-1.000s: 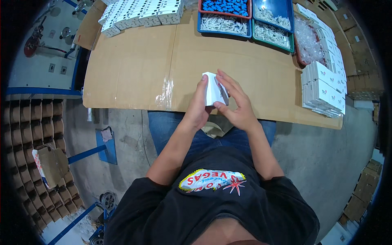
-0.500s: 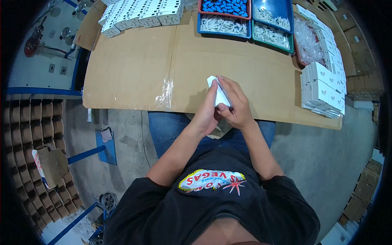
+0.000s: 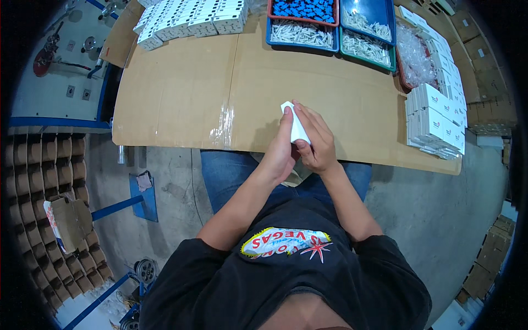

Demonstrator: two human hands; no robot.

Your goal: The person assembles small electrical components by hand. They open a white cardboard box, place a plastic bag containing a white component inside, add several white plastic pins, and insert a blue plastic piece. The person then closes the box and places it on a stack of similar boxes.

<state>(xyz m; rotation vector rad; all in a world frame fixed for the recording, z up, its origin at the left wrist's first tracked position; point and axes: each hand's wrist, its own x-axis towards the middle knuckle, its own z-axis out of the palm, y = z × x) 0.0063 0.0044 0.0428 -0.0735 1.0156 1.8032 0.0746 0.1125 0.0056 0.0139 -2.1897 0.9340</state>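
Both of my hands close around a small white box [image 3: 297,130] above the table's near edge. My left hand [image 3: 279,153] grips it from the left, with the thumb along its side. My right hand [image 3: 320,144] wraps it from the right, fingers stretched over the far side and thumb near the lower end. The box is tilted, and my palms hide most of it. Only a narrow white face and its pointed upper end show.
Cardboard covers the table [image 3: 181,99]. Rows of white boxes [image 3: 192,19] stand far left. Far right are a red tray of blue pieces [image 3: 303,23], blue and green trays [image 3: 367,63] of white pieces, and clear plastic bags [image 3: 412,52]. White boxes [image 3: 437,124] are stacked at the right edge.
My right hand has shifted slightly on the box, and less of its white face shows. The box stays in almost the same place.
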